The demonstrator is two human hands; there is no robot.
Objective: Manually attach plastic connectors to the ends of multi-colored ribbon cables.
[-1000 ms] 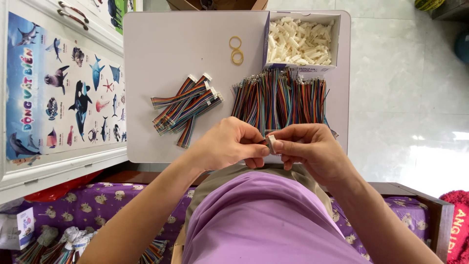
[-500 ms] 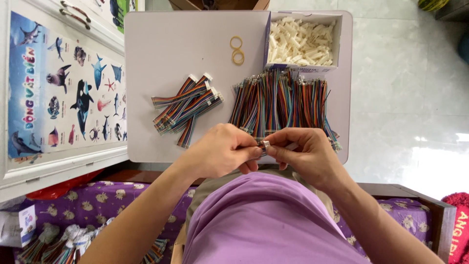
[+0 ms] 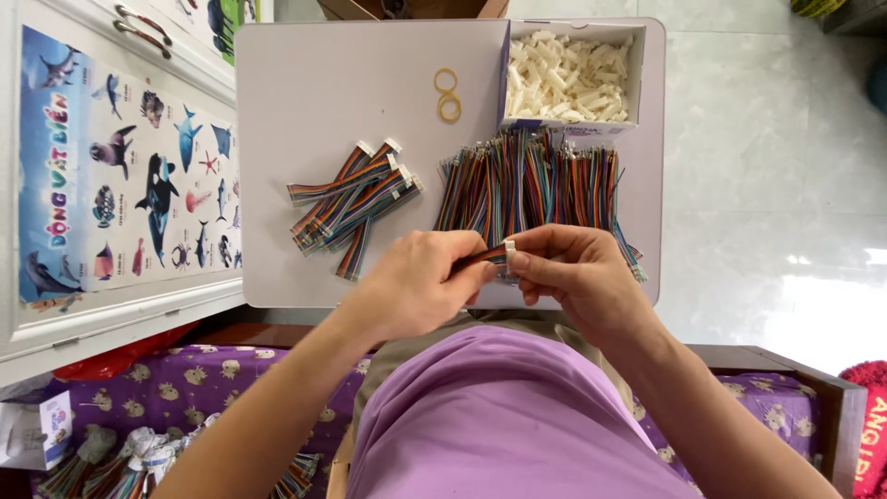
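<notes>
My left hand (image 3: 420, 282) pinches a short rainbow ribbon cable (image 3: 487, 255) near the front edge of a pale lilac board (image 3: 323, 92). My right hand (image 3: 573, 277) grips a small white connector (image 3: 509, 248) at the end of that same cable. Both hands meet at the cable's tip. Behind them lies a wide row of loose rainbow cables (image 3: 536, 180). To the left sits a pile of cables with white connectors fitted (image 3: 351, 203).
A white box of small white connectors (image 3: 565, 79) stands at the board's far right. Two yellow rubber bands (image 3: 448, 94) lie beside it. A cabinet door with a sea-animal poster (image 3: 120, 176) is on the left. Tiled floor (image 3: 776, 166) lies to the right, purple patterned fabric (image 3: 185, 388) below.
Both hands have stayed together at the cable's end, shifting slightly. The white connector now shows more plainly between my right fingers.
</notes>
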